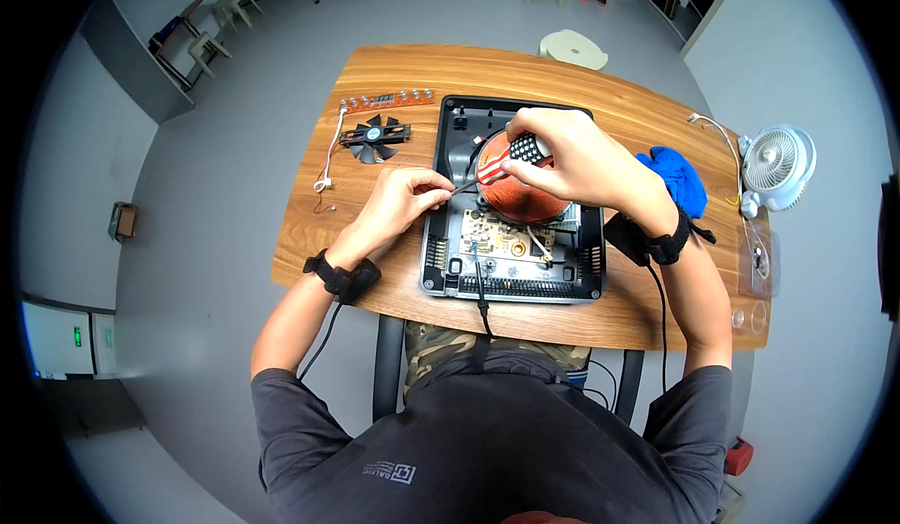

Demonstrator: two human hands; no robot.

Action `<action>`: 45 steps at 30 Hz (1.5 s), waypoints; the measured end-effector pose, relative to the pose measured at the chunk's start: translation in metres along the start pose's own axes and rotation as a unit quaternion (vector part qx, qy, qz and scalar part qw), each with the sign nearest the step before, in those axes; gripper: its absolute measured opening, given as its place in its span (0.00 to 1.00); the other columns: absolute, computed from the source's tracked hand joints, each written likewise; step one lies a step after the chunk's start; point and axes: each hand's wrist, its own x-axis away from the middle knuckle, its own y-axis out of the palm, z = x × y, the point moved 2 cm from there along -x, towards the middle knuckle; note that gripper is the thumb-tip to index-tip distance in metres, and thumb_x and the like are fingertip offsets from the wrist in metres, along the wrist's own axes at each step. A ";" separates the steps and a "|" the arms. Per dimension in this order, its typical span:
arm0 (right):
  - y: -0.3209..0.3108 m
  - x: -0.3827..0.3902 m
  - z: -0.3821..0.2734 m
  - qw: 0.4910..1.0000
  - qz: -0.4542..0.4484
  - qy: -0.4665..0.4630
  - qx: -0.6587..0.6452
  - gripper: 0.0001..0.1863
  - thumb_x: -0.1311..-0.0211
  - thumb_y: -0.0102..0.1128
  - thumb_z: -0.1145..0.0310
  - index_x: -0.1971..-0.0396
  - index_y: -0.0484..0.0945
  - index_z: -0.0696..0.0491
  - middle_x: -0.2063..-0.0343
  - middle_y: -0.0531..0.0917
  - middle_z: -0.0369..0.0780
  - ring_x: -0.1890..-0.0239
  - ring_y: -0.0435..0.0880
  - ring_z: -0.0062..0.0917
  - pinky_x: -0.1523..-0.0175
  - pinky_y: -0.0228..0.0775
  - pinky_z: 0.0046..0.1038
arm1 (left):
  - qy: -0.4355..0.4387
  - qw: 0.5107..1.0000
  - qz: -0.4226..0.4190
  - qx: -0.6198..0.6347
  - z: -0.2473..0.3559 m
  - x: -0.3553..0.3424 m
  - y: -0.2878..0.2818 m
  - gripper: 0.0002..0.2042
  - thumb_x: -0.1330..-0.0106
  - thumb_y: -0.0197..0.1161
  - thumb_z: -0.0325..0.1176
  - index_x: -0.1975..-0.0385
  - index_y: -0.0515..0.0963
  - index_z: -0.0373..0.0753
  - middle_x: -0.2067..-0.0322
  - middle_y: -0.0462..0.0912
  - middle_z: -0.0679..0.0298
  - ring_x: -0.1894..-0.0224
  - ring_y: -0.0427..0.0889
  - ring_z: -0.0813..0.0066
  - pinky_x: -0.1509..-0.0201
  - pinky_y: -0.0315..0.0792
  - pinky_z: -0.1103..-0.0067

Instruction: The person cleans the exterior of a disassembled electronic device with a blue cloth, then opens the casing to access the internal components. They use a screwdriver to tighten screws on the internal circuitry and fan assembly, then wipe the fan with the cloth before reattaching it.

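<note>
In an open black housing (553,291), the copper coil (517,203) and circuit board (495,234) still sit; the fan (373,136) and button strip (386,101) lie detached to its left. Above it, the right hand (567,158) grips a striped screwdriver (491,170); the left hand (401,201) pinches near its tip.

Bright, even indoor light, lamps out of frame. Soft, weak shadows on the tabletop (487,74). Middle reasonably sharp; fine parts on the circuit board (497,233) too small to resolve. Heavy fisheye: wall (783,65) and floor (216,233) edges bow, corners black, bluish fringe at rim.
</note>
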 end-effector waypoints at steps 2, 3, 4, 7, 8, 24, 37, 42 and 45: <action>-0.002 0.002 0.001 1.000 0.000 0.008 0.003 0.19 0.36 0.67 0.57 0.59 0.78 0.59 0.64 0.85 0.50 0.58 0.86 0.47 0.52 0.77 0.40 | -0.016 1.000 -0.001 0.007 0.000 -0.002 0.001 0.08 0.33 0.68 0.27 0.58 0.87 0.30 0.69 0.90 0.59 0.68 0.86 0.78 0.61 0.80 0.79; -0.003 0.003 0.001 1.000 0.000 0.013 0.004 0.19 0.36 0.67 0.57 0.59 0.78 0.59 0.64 0.85 0.50 0.59 0.86 0.46 0.53 0.77 0.40 | -0.016 1.000 0.001 0.007 -0.001 -0.002 0.002 0.08 0.33 0.68 0.27 0.58 0.87 0.31 0.69 0.90 0.59 0.68 0.86 0.78 0.61 0.79 0.79; -0.004 0.003 0.001 1.000 0.001 0.017 0.006 0.19 0.35 0.67 0.57 0.59 0.78 0.59 0.64 0.85 0.50 0.59 0.86 0.46 0.53 0.77 0.40 | -0.016 1.000 0.002 0.007 -0.002 -0.002 0.002 0.08 0.32 0.68 0.28 0.58 0.87 0.31 0.69 0.90 0.59 0.68 0.86 0.79 0.62 0.79 0.79; -0.003 0.007 0.006 0.999 0.035 -0.005 0.006 0.17 0.36 0.69 0.61 0.59 0.79 0.59 0.66 0.85 0.48 0.64 0.85 0.42 0.60 0.77 0.35 | -0.037 0.999 0.000 -0.002 0.000 -0.004 0.003 0.08 0.32 0.67 0.28 0.59 0.87 0.31 0.70 0.89 0.60 0.68 0.86 0.80 0.61 0.79 0.79; -0.004 0.008 0.006 0.999 0.035 -0.004 0.003 0.17 0.36 0.69 0.61 0.59 0.79 0.59 0.66 0.85 0.47 0.64 0.85 0.41 0.60 0.77 0.34 | -0.042 0.999 -0.004 0.015 -0.002 -0.004 0.004 0.08 0.31 0.67 0.28 0.58 0.87 0.31 0.68 0.90 0.61 0.67 0.85 0.81 0.60 0.79 0.80; -0.013 0.007 0.007 0.996 0.043 0.057 -0.045 0.18 0.36 0.70 0.58 0.59 0.79 0.59 0.67 0.86 0.49 0.63 0.87 0.43 0.58 0.77 0.36 | -0.089 0.978 -0.025 0.188 -0.021 -0.005 0.005 0.10 0.23 0.60 0.29 0.54 0.82 0.28 0.62 0.88 0.58 0.61 0.87 0.78 0.55 0.82 0.82; -0.010 0.006 0.004 0.994 0.051 0.050 -0.082 0.19 0.36 0.71 0.58 0.59 0.80 0.58 0.69 0.85 0.47 0.66 0.86 0.38 0.61 0.76 0.34 | -0.153 0.911 -0.080 0.374 -0.026 0.005 -0.005 0.11 0.23 0.59 0.30 0.50 0.78 0.29 0.58 0.87 0.54 0.59 0.88 0.73 0.52 0.83 0.80; -0.010 0.008 0.009 0.994 0.035 0.055 -0.084 0.18 0.35 0.71 0.61 0.54 0.80 0.58 0.65 0.86 0.42 0.65 0.84 0.27 0.62 0.74 0.28 | -0.142 0.911 -0.100 0.374 -0.028 0.006 -0.008 0.12 0.23 0.59 0.32 0.49 0.78 0.29 0.56 0.87 0.52 0.57 0.87 0.72 0.50 0.83 0.78; -0.010 0.009 0.008 0.994 0.038 0.047 -0.087 0.18 0.35 0.71 0.61 0.54 0.80 0.58 0.65 0.86 0.42 0.65 0.84 0.27 0.61 0.75 0.29 | -0.130 0.905 -0.110 0.390 -0.025 0.006 -0.007 0.15 0.23 0.59 0.34 0.46 0.77 0.29 0.53 0.86 0.52 0.53 0.86 0.70 0.44 0.81 0.76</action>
